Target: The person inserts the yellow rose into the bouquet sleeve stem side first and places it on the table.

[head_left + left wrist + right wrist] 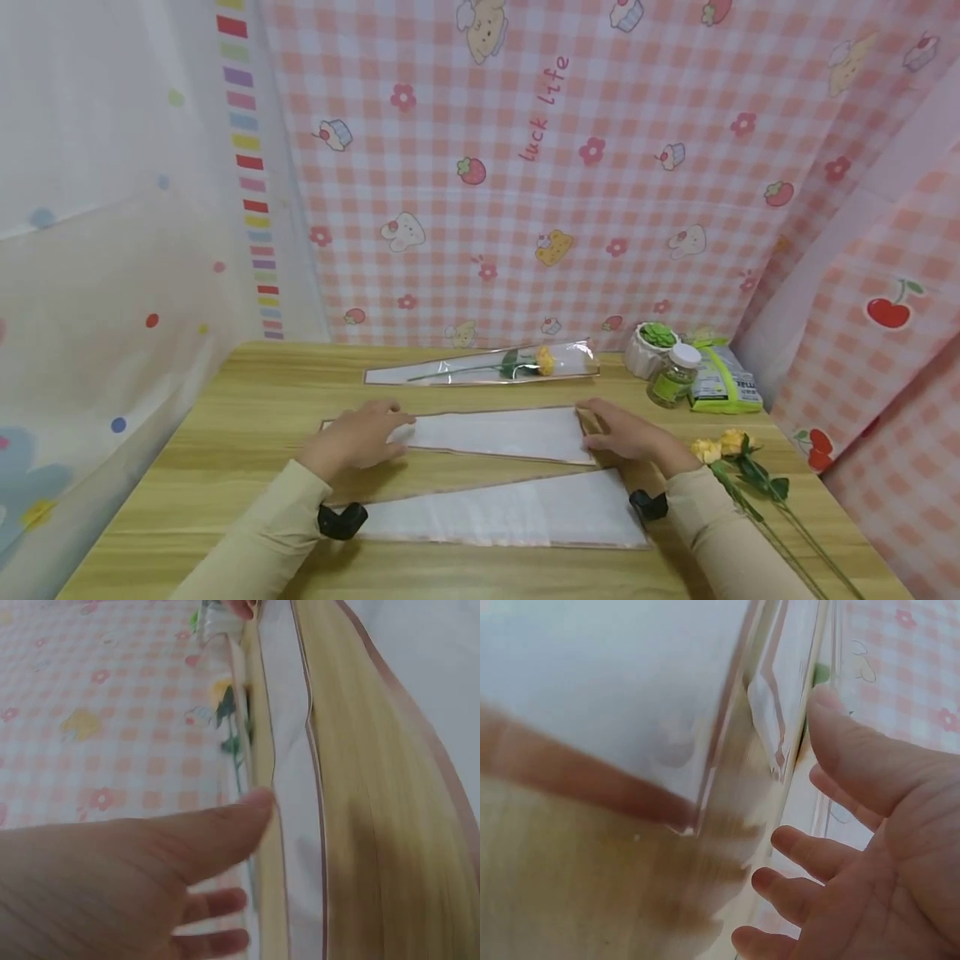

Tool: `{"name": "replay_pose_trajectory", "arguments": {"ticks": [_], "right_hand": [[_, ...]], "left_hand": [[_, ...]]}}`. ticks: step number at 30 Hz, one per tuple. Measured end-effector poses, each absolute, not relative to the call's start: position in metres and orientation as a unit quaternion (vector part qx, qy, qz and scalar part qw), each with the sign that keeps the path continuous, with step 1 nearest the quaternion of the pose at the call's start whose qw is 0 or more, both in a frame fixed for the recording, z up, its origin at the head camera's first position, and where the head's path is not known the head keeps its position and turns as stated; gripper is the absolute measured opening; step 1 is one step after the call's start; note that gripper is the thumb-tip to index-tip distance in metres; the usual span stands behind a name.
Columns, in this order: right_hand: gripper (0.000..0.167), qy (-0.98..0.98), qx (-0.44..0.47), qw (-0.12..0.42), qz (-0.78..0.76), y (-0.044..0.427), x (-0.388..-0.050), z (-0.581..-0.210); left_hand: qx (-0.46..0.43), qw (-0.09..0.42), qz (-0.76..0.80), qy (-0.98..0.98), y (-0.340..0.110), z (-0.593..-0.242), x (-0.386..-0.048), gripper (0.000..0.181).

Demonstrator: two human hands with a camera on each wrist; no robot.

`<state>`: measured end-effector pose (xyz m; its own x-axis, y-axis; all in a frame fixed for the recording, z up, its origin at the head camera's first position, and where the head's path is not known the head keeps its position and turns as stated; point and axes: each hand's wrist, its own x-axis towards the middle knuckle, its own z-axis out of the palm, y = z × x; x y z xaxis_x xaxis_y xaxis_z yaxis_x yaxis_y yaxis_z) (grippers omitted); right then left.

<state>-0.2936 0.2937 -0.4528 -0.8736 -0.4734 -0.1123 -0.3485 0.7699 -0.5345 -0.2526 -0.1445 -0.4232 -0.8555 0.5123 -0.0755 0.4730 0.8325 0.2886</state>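
A flat white tapered flower sleeve with a thin brown border lies across the middle of the table. My left hand is over its narrow left end, fingers spread; in the left wrist view the thumb reaches to its edge. Beside the wide right end is my right hand, its fingers loosely bent and holding nothing in the right wrist view. Contact with the sleeve cannot be told for either hand. A second such sleeve lies nearer, between my wrists. Behind, a clear-fronted sleeve contains a yellow artificial rose.
Loose yellow artificial flowers with long green stems lie on the wooden table at the right. At the back right are a potted succulent, a white-capped jar and a green-and-grey packet. A checked cloth hangs behind.
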Motion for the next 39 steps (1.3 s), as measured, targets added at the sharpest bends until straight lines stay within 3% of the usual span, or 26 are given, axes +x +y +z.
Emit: {"name": "replay_pose_trajectory", "arguments": {"ticks": [7, 14, 20, 30, 32, 39], "right_hand": [[0.074, 0.927, -0.229, 0.139, -0.262, 0.292, -0.291, -0.45], [0.072, 0.934, -0.222, 0.144, -0.239, 0.289, -0.289, -0.453], [0.06, 0.946, -0.219, 0.117, -0.207, 0.284, -0.292, -0.456], [0.014, 0.955, -0.226, 0.013, -0.189, 0.275, -0.304, -0.459], [0.012, 0.955, -0.223, -0.003, -0.197, 0.272, -0.306, -0.458], [0.01, 0.929, -0.1, 0.034, -0.355, 0.265, -0.308, -0.455]], "left_hand": [[0.333, 0.02, 0.126, 0.934, -0.088, -0.438, -0.279, 0.041], [0.345, 0.039, 0.084, 0.934, -0.035, -0.449, -0.301, 0.056], [0.331, 0.059, -0.011, 0.942, -0.019, -0.457, -0.304, 0.069], [0.324, 0.038, -0.016, 0.945, -0.015, -0.457, -0.3, 0.067], [0.324, 0.037, -0.013, 0.945, -0.016, -0.457, -0.299, 0.066], [0.32, 0.042, -0.028, 0.946, -0.018, -0.463, -0.302, 0.068]]}}
